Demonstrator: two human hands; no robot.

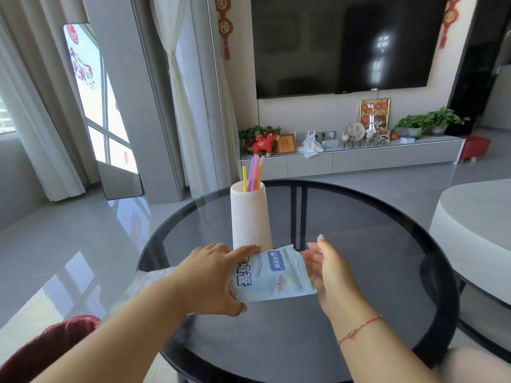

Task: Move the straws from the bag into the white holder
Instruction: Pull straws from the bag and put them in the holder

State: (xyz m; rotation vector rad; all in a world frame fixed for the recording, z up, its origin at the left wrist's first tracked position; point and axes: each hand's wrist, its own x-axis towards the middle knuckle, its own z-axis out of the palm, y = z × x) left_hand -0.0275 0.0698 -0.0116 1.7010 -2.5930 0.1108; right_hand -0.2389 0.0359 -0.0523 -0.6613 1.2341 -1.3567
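Presently we note the round dark glass table as the work surface, filling the near and middle of the view, which keeps both forearms within easy reach of everything on it. Toward its far left side stands the white holder, a tall ribbed cylinder, upright; we judge it was set close to the bag so each transfer is short. Just nearer than the holder is the bag, pale blue, lying roughly left to right. Our left hand grips its left end, thumb underneath and fingers over the top, apparently to steady it. Our right hand is at the bag's right end with fingers relaxed and straight, holding nothing; whether they touch the bag or enter an opening we cannot tell. Several straws, yellow, purple, pink and orange, already stand in the holder, leaning right and projecting above its rim. We judge the task partly done; whether any straws remain in the bag is not visible. Writing: the bag reads "STRAWS" in Latin letters, beside large blue Chinese characters and a small blue logo patch, too blurred to transcribe.
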